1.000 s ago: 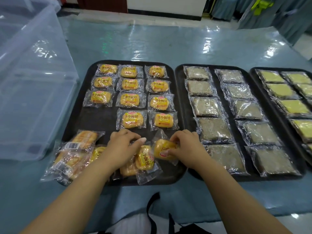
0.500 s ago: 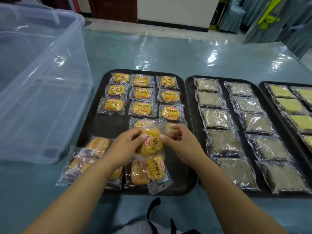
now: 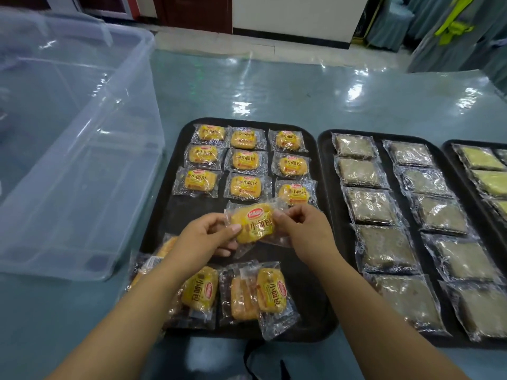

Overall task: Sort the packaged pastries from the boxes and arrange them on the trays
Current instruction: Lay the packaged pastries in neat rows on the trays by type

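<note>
Both hands hold one yellow packaged bun above the middle of the left black tray. My left hand pinches its left end and my right hand pinches the wrapper's right end. Several yellow buns lie in neat rows on the tray's far half. A loose heap of yellow buns lies on its near edge, partly hidden by my left forearm.
A large clear plastic box stands to the left of the tray. To the right are a black tray of brown-grey pastries and another of green pastries. All sit on a blue-green table under glossy film.
My right hand picked a bun out of the heap and lifted it over the tray's middle. My left hand joined it, and both now hold it higher and turned label up.
</note>
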Demonstrator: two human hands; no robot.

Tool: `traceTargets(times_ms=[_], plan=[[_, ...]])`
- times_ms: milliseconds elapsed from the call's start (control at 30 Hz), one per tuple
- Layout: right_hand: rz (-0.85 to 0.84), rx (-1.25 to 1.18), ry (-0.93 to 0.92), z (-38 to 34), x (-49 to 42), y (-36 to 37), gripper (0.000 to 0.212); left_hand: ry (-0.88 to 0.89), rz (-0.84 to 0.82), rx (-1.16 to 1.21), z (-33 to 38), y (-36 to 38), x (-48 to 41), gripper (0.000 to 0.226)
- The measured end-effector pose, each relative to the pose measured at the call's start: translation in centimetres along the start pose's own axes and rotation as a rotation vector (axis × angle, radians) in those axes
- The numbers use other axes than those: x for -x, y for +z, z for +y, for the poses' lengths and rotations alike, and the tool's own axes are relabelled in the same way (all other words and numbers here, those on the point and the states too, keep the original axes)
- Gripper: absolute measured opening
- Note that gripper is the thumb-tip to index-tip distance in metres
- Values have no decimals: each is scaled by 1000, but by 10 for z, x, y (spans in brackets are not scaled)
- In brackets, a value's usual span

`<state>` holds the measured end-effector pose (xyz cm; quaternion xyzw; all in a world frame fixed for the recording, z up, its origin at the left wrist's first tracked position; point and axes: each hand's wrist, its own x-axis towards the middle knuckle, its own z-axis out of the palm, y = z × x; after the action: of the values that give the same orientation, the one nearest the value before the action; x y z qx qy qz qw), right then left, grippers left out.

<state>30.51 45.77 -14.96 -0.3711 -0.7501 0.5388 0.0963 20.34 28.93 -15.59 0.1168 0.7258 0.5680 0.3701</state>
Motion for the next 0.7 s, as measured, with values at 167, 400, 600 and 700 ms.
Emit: traceTargets(times_ms=[167,400,600,700], plan=[[-18,-52,64,-6,-7,12,24,-40,77,63,-1,-11,-10,16],[-72,-48,66,-11,-16,21,18,-32,159,78,-4,-35,-25,6],[-147,86,9,-16,-27,36,13,-60,186,92,-9,-48,-39,13],[-186,170,-3,-14,-32,43,6,-47,343,118,-9,-54,-48,15]])
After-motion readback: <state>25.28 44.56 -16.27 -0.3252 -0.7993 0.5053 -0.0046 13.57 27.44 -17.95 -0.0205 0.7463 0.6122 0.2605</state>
